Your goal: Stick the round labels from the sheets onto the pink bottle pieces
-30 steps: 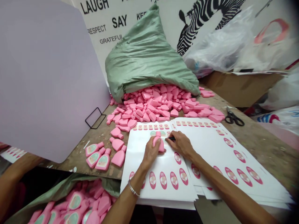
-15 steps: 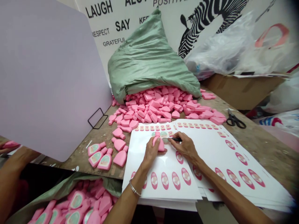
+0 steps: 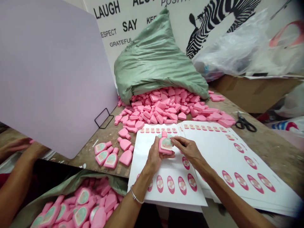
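Head view, left hand (image 3: pixel 154 158) gripping pink foam bottle (image 3: pixel 163 152), right hand (image 3: pixel 186 150) touching label (image 3: pixel 166 143)

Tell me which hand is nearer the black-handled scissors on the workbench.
Right. The right hand is over the printed sheets, apart from the scissors; the left hand is farther away, holding a pink foam bottle shape.

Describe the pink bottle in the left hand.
The pink bottle is a flat, foam-looking cutout, its short neck pointing away from the person, slightly tilted. A pale oval label with a picture covers its face. The left hand holds it from below, the right hand touches the label with its fingertips, and it sits above a white sheet.
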The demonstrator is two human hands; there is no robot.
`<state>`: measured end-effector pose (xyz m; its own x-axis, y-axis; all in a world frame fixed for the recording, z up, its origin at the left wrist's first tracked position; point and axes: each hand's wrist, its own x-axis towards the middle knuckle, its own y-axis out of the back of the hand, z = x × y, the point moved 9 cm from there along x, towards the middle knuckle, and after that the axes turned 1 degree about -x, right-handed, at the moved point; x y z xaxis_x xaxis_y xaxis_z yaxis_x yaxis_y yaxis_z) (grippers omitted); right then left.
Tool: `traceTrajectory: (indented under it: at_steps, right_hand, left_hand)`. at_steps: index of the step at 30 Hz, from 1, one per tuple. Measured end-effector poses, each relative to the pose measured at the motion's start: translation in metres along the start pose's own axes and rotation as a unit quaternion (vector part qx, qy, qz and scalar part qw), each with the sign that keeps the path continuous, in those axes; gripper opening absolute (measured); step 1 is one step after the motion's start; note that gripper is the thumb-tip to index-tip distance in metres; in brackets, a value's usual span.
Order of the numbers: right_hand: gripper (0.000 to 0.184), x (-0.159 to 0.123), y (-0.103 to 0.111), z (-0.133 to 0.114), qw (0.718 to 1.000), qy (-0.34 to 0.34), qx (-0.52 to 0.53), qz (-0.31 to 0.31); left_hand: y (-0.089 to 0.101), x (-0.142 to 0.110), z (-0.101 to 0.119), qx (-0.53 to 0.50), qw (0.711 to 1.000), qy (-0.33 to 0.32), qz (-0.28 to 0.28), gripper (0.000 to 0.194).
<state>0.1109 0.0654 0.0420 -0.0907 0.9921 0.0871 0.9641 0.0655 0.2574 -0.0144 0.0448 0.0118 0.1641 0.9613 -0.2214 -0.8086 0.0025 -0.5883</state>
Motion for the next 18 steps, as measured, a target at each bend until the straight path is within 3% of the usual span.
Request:
traceTrajectory:
  at_steps: [13, 18]
  right_hand:
    - [0.037, -0.004, -0.005, -0.016, 1.000, 0.022, -0.001, -0.003]
    - [0.037, -0.004, -0.007, -0.016, 1.000, 0.023, -0.013, -0.002]
  left_hand:
    - [-0.004, -0.010, 0.010, 0.010, 1.000, 0.003, -0.020, 0.054]
    - [-0.010, -0.012, 0.016, 0.031, 0.997, -0.015, -0.072, 0.037]
